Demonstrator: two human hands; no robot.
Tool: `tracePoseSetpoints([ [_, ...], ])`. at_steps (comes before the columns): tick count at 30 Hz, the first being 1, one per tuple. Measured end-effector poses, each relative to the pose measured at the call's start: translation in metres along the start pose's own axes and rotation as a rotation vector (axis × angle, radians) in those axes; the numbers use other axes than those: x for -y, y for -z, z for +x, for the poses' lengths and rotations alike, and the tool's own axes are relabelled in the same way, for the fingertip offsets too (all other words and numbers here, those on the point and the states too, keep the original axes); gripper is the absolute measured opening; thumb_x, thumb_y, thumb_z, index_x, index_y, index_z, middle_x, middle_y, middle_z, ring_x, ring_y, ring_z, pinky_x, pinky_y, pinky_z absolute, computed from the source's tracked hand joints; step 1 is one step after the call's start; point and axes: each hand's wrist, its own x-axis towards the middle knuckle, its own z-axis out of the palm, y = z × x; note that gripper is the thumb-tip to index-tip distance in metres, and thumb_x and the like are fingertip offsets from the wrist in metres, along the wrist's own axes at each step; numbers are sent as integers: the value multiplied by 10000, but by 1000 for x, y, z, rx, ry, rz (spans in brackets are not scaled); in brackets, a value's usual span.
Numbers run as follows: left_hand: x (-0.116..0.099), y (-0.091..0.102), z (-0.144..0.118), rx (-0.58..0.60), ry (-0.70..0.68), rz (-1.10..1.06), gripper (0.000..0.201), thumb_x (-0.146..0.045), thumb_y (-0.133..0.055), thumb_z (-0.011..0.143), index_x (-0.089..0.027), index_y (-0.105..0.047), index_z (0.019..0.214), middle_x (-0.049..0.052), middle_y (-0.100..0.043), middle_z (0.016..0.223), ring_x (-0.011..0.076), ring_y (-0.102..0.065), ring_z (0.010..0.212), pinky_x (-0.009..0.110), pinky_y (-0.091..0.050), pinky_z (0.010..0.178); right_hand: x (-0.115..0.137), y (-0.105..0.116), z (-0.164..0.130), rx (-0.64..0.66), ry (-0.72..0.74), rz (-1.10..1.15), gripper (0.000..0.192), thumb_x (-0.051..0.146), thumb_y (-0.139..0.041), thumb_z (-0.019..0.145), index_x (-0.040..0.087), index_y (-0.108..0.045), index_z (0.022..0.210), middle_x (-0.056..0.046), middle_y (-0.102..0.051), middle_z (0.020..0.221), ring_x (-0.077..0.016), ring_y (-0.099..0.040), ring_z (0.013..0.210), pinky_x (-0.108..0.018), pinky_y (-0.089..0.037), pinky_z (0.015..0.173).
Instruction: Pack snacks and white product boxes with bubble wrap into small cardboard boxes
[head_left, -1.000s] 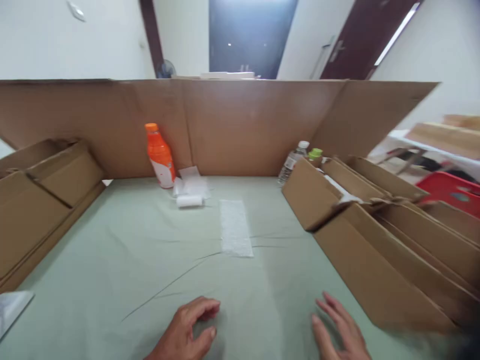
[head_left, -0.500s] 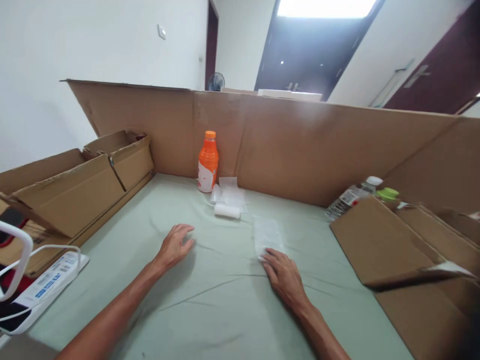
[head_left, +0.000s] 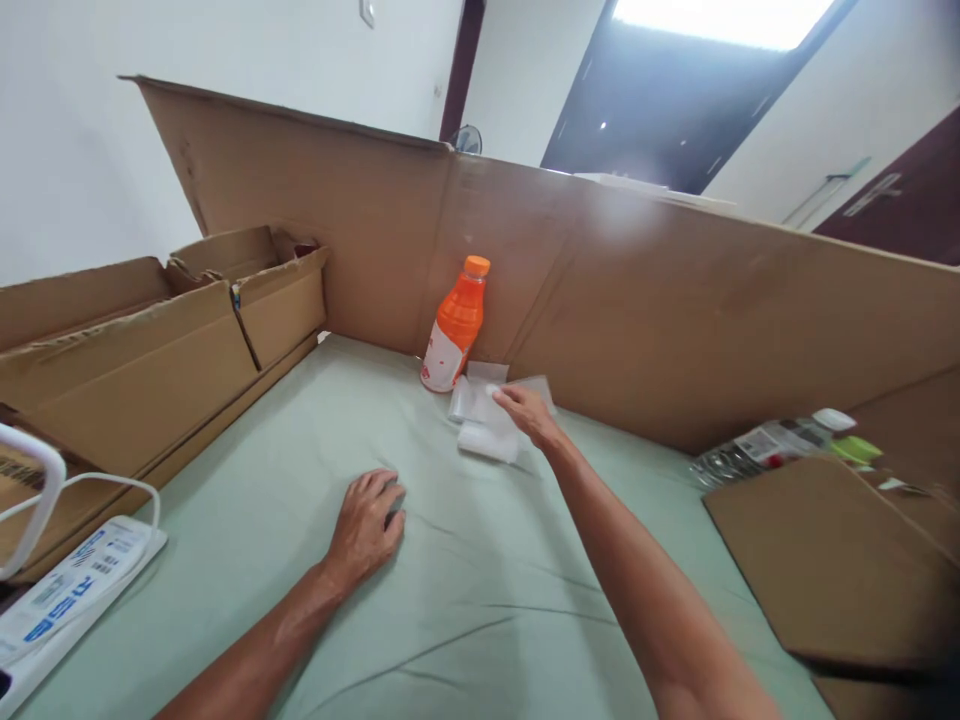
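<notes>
Right hand now far out, just beside the orange bottle, no longer back in the middle of the green cloth as half a second ago. Flat white sheet gone from that middle spot too, now up by the bottle with the hand, at the little pile of white packets. So the sheet likely carried over and added to the pile. Right arm stretched long and almost straight toward the bottle, wrist low, fingers bent down on top of the white things. Hard to tell whether pinching the sheet or only pressing on it. Left hand still in about the same place, well short of the bottle, palm down on the cloth, fingers loose and a bit curled, holding nothing. Left arm bent and resting low. Behind the bottle, a tall cardboard wall. Far to the left of the bottle, folded brown boxes and a white power strip. Far to the right of the bottle, a clear bottle lying down and a flat cardboard piece.
</notes>
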Motion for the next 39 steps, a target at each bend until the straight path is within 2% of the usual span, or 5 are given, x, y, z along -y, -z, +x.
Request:
tracePoseSetpoints([
  [5,-6,3,1,51,43,-26,288,-127,-538,812,-173,-680,1059,134,-627,1265,306,-496,1230,518,-388,1074,12,-32,14,147,78,12,552,647,-433,899,236,-715,1136,-100,-703,1228,-251,-647,1108,-396,-510,943],
  [13,-10,9,10,78,90,-37,209,-211,-606,783,-188,-674,980,100,-616,1225,259,-485,1185,421,-390,1077,35,-41,16,133,99,-231,263,432,-651,716,200,-760,776,-169,-759,893,-369,-696,895,-518,-506,845],
  [23,-6,6,16,128,94,-70,210,-224,-609,732,-164,-652,928,125,-592,1137,274,-453,1112,443,-400,1038,338,-152,-11,330,799,-64,649,179,-525,867,247,-404,1501,-12,-759,989,-172,-673,788,-286,-483,766],
  [27,-2,4,17,113,92,-86,293,-239,-612,729,-171,-641,1012,124,-591,1144,277,-458,1108,442,-409,1032,400,-189,2,350,808,-246,500,153,-565,847,227,-590,1340,-45,-753,1010,-225,-671,936,-282,-455,765],
  [39,-6,5,13,100,21,-143,431,-168,-555,768,-188,-611,1195,157,-625,1192,339,-510,1159,548,-425,1006,281,-126,-101,153,689,-145,273,239,-517,901,272,-738,1059,2,-763,769,-164,-666,624,-237,-419,584],
])
